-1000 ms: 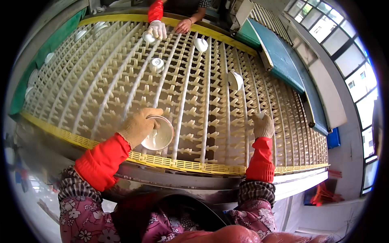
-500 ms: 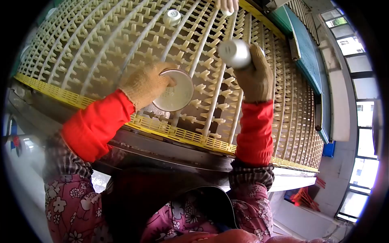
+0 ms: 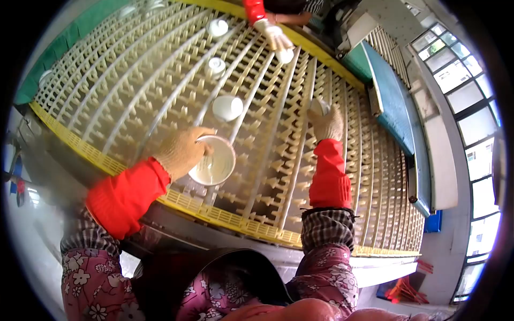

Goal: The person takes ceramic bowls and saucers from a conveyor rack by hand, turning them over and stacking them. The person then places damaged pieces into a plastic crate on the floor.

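My left hand [image 3: 184, 152], in a tan knit glove, pinches the rim of a white bowl [image 3: 215, 161] with a brown edge. The bowl is tilted, its inside towards me, over the near part of a pegged conveyor belt [image 3: 262, 200]. Further out on the right, my gloved right hand [image 3: 327, 124] is closed on a smaller white cup [image 3: 319, 106], partly hidden by the fingers. Between my hands and a little beyond, a white cup [image 3: 227, 108] lies on the pegs. Two more cups, a middle one [image 3: 216, 67] and a far one [image 3: 218, 28], sit behind it.
Across the belt, another person's gloved hand [image 3: 274, 35] holds a white cup [image 3: 285, 55]. Yellow slotted edging [image 3: 230, 223] borders the near side. Blue-green panels [image 3: 393, 101] stand at the right, with windows [image 3: 482, 155] beyond. More white pieces sit at the far left.
My view has tilted up. A white cup now rests on the pegs between my hands, where none lay before. My right hand has reached further out; my left still holds the bowl.
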Available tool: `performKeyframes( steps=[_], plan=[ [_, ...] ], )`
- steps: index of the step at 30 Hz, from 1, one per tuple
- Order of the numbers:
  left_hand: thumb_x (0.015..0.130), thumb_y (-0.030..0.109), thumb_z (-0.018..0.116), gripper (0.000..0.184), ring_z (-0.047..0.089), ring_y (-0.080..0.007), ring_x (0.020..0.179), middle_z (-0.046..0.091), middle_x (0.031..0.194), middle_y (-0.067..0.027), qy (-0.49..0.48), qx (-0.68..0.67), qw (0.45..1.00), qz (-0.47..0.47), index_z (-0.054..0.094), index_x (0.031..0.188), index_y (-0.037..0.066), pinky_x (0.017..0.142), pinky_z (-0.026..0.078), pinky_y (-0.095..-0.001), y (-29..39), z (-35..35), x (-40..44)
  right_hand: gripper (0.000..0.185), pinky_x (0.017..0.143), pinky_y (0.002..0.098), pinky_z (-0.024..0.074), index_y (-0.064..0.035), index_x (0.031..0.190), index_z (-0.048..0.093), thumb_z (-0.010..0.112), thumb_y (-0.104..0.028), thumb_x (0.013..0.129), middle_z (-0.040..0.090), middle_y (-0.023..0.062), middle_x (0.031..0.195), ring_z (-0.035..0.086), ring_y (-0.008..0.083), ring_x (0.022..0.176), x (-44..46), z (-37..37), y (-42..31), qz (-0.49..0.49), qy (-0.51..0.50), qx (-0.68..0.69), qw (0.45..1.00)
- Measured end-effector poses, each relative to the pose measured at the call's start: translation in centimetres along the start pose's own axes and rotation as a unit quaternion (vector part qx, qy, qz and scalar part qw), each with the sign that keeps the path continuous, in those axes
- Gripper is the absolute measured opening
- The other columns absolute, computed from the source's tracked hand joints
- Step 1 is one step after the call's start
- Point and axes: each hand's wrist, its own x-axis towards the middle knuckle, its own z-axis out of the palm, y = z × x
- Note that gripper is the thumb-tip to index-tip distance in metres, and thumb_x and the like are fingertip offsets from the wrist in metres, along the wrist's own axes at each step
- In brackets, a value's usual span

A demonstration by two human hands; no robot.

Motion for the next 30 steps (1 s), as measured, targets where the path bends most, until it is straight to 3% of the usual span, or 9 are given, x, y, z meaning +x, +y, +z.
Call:
performKeyframes(
  steps=[4, 9, 17, 21, 22, 24, 25, 27, 30],
  plan=[
    [0.097, 0.024, 0.075, 0.038, 0.078, -0.0375, 0.109, 0.080, 0.122, -0.0221, 0.012, -0.001, 1.000, -0.021, 0.080, 0.133, 0.010, 0.097, 0.060, -0.0450, 0.1, -0.6, 0.1, 0.061, 0.095, 0.0512, 0.0615, -0.0006, 0.129, 0.072, 0.094, -0.029, 0.080, 0.078, 0.0272, 0.122, 0.076, 0.0450, 0.111, 2.8, 3.0, 2.1, -0.004, -0.007, -0.056, 0.998],
    [0.098, 0.020, 0.072, 0.034, 0.078, -0.0361, 0.105, 0.081, 0.117, -0.0216, 0.022, -0.003, 0.999, -0.024, 0.081, 0.130, 0.009, 0.094, 0.061, -0.0440, -0.9, 0.2, 0.8, 0.035, 0.099, 0.0511, 0.0606, -0.0037, 0.125, 0.069, 0.075, -0.015, 0.092, 0.078, 0.0236, 0.121, 0.074, 0.0441, 0.117, 2.1, 0.1, -0.3, 0.008, -0.078, -0.114, 0.990],
    [0.100, 0.013, 0.061, 0.036, 0.078, -0.0327, 0.098, 0.082, 0.110, -0.0164, 0.061, -0.097, 0.993, -0.035, 0.076, 0.132, 0.003, 0.092, 0.060, -0.0415, -3.6, 2.0, 1.1, 0.053, 0.112, 0.0465, 0.0580, -0.0121, 0.149, 0.069, 0.052, 0.001, 0.101, 0.075, 0.0180, 0.141, 0.071, 0.0400, 0.131, 4.3, 0.0, 1.2, -0.244, 0.081, 0.000, 0.966],
    [0.100, 0.013, 0.063, 0.036, 0.077, -0.0333, 0.102, 0.082, 0.111, -0.0169, 0.067, -0.047, 0.996, -0.038, 0.077, 0.132, 0.004, 0.092, 0.059, -0.0413, -3.0, 1.4, 1.2, 0.047, 0.112, 0.0452, 0.0602, -0.0121, 0.148, 0.068, 0.066, -0.002, 0.102, 0.078, 0.0172, 0.135, 0.076, 0.0344, 0.124, 1.2, 0.6, -4.0, -0.277, 0.069, 0.102, 0.953],
    [0.100, 0.014, 0.065, 0.035, 0.077, -0.0337, 0.104, 0.082, 0.112, -0.0174, 0.070, -0.049, 0.995, -0.041, 0.078, 0.131, 0.005, 0.093, 0.059, -0.0420, -2.6, 1.4, 1.1, 0.049, 0.111, 0.0443, 0.0610, -0.0100, 0.148, 0.067, 0.068, 0.001, 0.100, 0.078, 0.0167, 0.132, 0.075, 0.0339, 0.123, 0.0, 1.1, -5.5, -0.237, -0.007, 0.154, 0.959],
    [0.099, 0.016, 0.069, 0.034, 0.077, -0.0345, 0.107, 0.081, 0.115, -0.0186, 0.080, -0.055, 0.994, -0.048, 0.079, 0.129, 0.007, 0.093, 0.059, -0.0433, -2.3, 1.4, 1.0, 0.051, 0.108, 0.0437, 0.0619, -0.0072, 0.148, 0.065, 0.071, 0.002, 0.098, 0.076, 0.0152, 0.127, 0.075, 0.0338, 0.121, -3.2, 2.4, -7.4, -0.299, -0.103, 0.127, 0.940],
    [0.098, 0.017, 0.071, 0.034, 0.077, -0.0348, 0.108, 0.081, 0.117, -0.0191, 0.079, -0.043, 0.995, -0.048, 0.079, 0.129, 0.007, 0.094, 0.059, -0.0438, -1.6, 1.2, 0.9, 0.051, 0.107, 0.0441, 0.0619, -0.0064, 0.148, 0.065, 0.072, 0.000, 0.098, 0.075, 0.0143, 0.126, 0.074, 0.0342, 0.122, -5.6, 3.4, -7.4, -0.396, -0.119, 0.047, 0.909],
    [0.097, 0.018, 0.075, 0.034, 0.077, -0.0354, 0.111, 0.080, 0.121, -0.0201, 0.073, -0.025, 0.996, -0.050, 0.080, 0.128, 0.008, 0.096, 0.059, -0.0446, 0.0, 1.1, 0.6, 0.051, 0.105, 0.0448, 0.0620, -0.0049, 0.149, 0.064, 0.072, -0.004, 0.098, 0.072, 0.0125, 0.123, 0.073, 0.0351, 0.123, -9.4, 4.0, -6.4, -0.565, -0.148, -0.122, 0.802],
    [0.096, 0.017, 0.076, 0.035, 0.078, -0.0344, 0.112, 0.081, 0.124, -0.0195, 0.104, -0.009, 0.994, 0.031, 0.081, 0.129, 0.009, 0.096, 0.060, -0.0445, -1.5, 2.6, 1.5, 0.050, 0.106, 0.0463, 0.0607, -0.0039, 0.146, 0.067, 0.073, -0.007, 0.097, 0.074, 0.0169, 0.128, 0.073, 0.0395, 0.121, -12.6, -1.6, -5.8, -0.589, -0.216, -0.035, 0.778]
  ],
)
